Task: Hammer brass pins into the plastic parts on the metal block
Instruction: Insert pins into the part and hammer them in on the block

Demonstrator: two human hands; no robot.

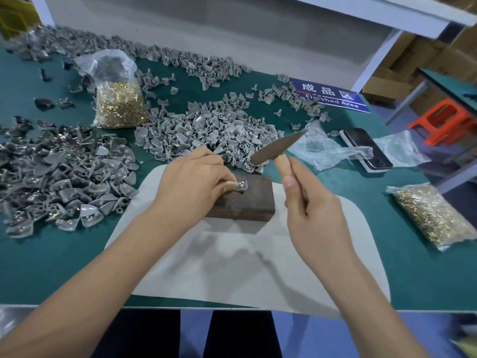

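A rusty brown metal block point(247, 202) lies on a pale grey mat point(232, 267) in the middle of the green table. On its top, near the left, rests a small grey plastic part point(241, 186). My left hand point(193, 182) pinches that part at its left side and holds it down. My right hand point(312, 208) grips the wooden handle of a small hammer. The hammer's dark pointed head point(276, 148) is raised above and behind the block, tilted up to the right.
Heaps of grey plastic parts lie behind the block point(206, 133) and at the left point(59, 174). Bags of brass pins stand at back left point(118, 99) and lie at right point(433, 215). A phone point(366, 148), crumpled plastic bags and a blue sign point(330, 96) sit at the back right.
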